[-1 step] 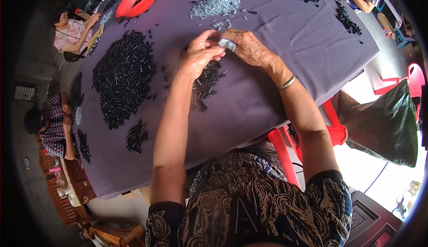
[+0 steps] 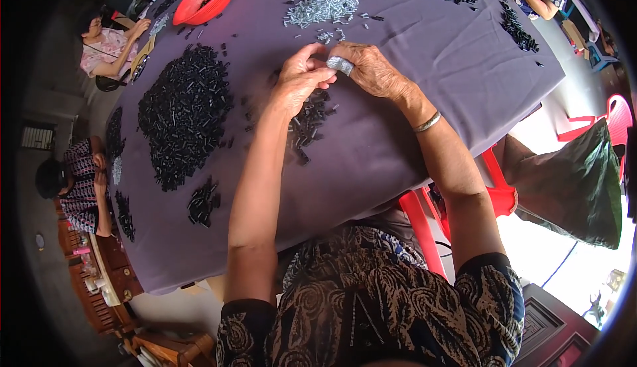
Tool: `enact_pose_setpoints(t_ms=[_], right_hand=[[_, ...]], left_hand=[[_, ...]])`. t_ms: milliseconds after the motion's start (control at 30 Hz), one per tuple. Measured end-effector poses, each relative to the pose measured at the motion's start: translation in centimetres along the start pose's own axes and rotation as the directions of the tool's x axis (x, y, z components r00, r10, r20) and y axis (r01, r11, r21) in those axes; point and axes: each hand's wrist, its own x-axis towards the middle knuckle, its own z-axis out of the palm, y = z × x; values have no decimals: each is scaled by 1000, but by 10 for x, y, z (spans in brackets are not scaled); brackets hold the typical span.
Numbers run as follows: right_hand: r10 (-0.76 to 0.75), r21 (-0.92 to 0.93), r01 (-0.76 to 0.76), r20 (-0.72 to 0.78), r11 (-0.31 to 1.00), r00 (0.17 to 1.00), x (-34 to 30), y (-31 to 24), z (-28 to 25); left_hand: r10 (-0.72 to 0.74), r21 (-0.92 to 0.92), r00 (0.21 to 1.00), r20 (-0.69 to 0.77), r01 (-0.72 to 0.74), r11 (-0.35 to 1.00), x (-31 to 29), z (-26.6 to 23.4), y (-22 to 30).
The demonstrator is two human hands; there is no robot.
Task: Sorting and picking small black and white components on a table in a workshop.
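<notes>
Blocking view, left hand [image 2: 298, 83] hides some black pieces [image 2: 313, 116].

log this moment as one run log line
left hand: fingers bent | right hand: silvery band at fingers | hands close together | held item: cannot tell | beyond: pale-piece pile | left: large black-piece pile

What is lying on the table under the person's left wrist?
Small black pieces show on the purple cloth on both sides of the left wrist, more to its right. The wrist covers what is directly beneath, so whether pieces continue there cannot be seen.
</notes>
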Motion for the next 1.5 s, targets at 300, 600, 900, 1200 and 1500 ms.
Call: enact_pose_setpoints(t_ms=[300, 600, 900, 1200, 1500], right_hand=[[212, 147, -202, -55, 968, 976, 2, 1, -3], [472, 239, -508, 192, 828, 860, 3, 6, -23], [450, 318, -536, 306, 782, 839, 1, 11, -18], [465, 340, -536, 272, 773, 843, 2, 6, -16], [223, 329, -250, 117, 911, 968, 0, 10, -9]], left_hand=[[38, -21, 999, 0, -38, 999, -1, 11, -10], [100, 367, 995, 22, -101, 925, -4, 12, -14], [312, 377, 939, -143, -240, 894, 0, 17, -10], [499, 405, 845, -191, -395, 825, 5, 25, -16], [204, -190, 970, -130, -226, 955, 0, 22, -11]])
